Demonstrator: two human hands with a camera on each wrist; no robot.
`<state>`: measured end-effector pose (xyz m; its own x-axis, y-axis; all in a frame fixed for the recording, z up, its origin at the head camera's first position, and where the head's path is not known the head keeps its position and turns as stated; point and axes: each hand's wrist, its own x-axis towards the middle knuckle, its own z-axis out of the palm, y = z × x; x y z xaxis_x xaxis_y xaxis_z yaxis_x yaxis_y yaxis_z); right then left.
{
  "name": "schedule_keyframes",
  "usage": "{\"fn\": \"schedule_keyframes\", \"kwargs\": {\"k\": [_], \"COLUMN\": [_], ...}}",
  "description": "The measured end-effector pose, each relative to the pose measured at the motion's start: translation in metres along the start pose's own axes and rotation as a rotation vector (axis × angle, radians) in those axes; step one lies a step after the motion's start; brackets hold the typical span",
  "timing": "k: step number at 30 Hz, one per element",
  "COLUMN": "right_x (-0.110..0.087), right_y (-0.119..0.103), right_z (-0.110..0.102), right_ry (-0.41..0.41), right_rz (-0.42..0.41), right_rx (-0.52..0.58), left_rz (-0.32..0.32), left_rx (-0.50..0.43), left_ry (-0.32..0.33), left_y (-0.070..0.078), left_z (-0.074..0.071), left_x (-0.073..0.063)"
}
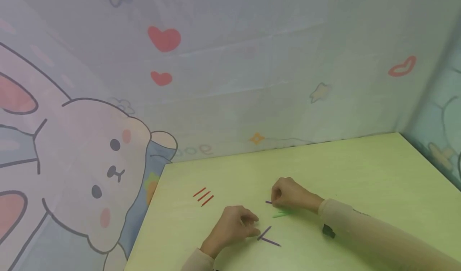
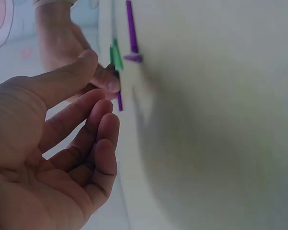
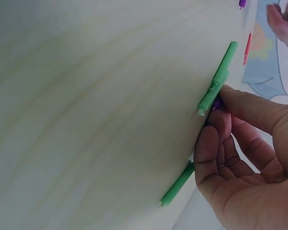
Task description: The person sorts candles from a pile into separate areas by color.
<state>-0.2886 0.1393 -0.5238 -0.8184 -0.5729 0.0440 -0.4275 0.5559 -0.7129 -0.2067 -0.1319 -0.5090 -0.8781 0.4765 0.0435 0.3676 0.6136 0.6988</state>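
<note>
My right hand [image 1: 291, 194] pinches a thin purple candle [image 3: 217, 103] between thumb and fingers, low over the table; one end pokes out past the fingertips. Close by lie green candles [image 1: 279, 215], two of them overlapping and another green candle [image 3: 177, 185] apart from them in the right wrist view. My left hand [image 1: 233, 225] holds nothing, its fingers loosely bent and the thumb apart from them. Just beyond its fingertips are two more purple candles, one slanted [image 1: 265, 232] and one lying crosswise [image 1: 271, 242], with their ends close together.
Three red candles [image 1: 203, 196] lie side by side at the left of the yellow-green table [image 1: 360, 171]. Behind the table hangs a cloth backdrop [image 1: 230, 63] with a rabbit and hearts. The table's left edge runs beside the rabbit.
</note>
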Motion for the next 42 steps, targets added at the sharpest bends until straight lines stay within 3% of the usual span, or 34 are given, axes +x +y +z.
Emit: {"fn": "schedule_keyframes", "kwargs": {"k": [6, 12, 26, 35, 42], "right_x": [-0.001, 0.0, 0.0, -0.002, 0.0], "right_y": [0.0, 0.0, 0.002, 0.0, 0.001], "right_z": [0.001, 0.002, 0.002, 0.002, 0.0], "right_ry": [0.009, 0.009, 0.02, 0.028, 0.028], "right_rz": [-0.009, -0.009, -0.027, -0.02, -0.011], "right_rx": [0.001, -0.025, -0.046, -0.042, -0.055], "left_rz": [0.025, 0.02, 0.053, 0.072, 0.069], "left_rx": [0.044, 0.065, 0.093, 0.175, 0.161], "left_ry": [-0.023, 0.002, 0.017, 0.05, 0.058], "left_y": [-0.005, -0.001, 0.0, -0.003, -0.004], "left_z": [0.021, 0.029, 0.026, 0.02, 0.019], "left_x": [-0.002, -0.004, -0.006, -0.01, -0.009]}}
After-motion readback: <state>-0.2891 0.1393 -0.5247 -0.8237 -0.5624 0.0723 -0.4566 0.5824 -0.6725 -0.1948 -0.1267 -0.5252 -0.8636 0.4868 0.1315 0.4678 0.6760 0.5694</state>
